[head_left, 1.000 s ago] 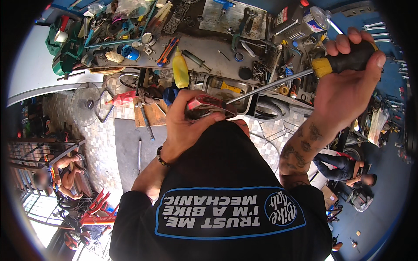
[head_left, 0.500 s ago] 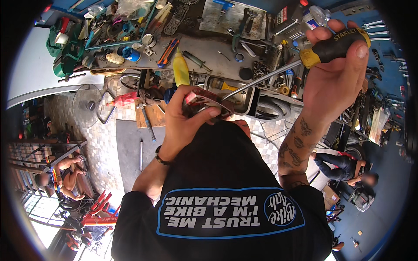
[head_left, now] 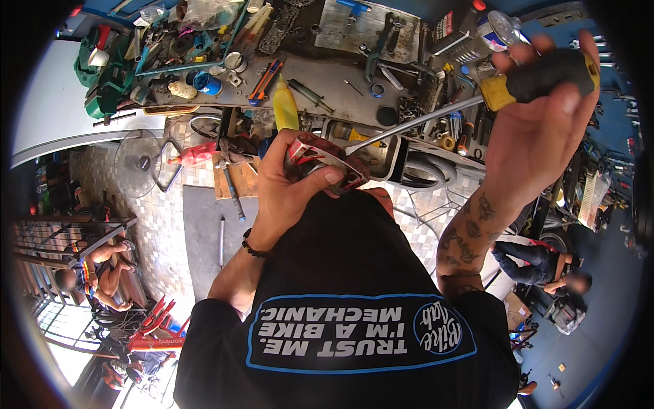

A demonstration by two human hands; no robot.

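In front of my chest, my left hand (head_left: 294, 180) grips a red boxy metal part (head_left: 319, 151) that looks like a bike pedal, thumb across its near side. A bracelet circles that wrist. Up at the right, my right hand (head_left: 535, 126) has the black and yellow handle of a large screwdriver (head_left: 429, 118) between thumb and fingers. The fingers are loosely curled and partly blurred. Its long steel shaft slants down to the left, with the end at the upper side of the red part. Exactly where the tip sits cannot be made out.
A cluttered workbench (head_left: 327, 54) runs ahead, with a yellow bottle (head_left: 285, 109), a blue cup (head_left: 206, 83) and a metal tray (head_left: 385, 163) near its edge. A fan (head_left: 142, 162) stands left. Two other people sit, one left (head_left: 102, 273), one right (head_left: 545, 262).
My right hand and the screwdriver handle have moved a little to the right, and the handle has turned. The red part is tilted slightly differently in my left hand.
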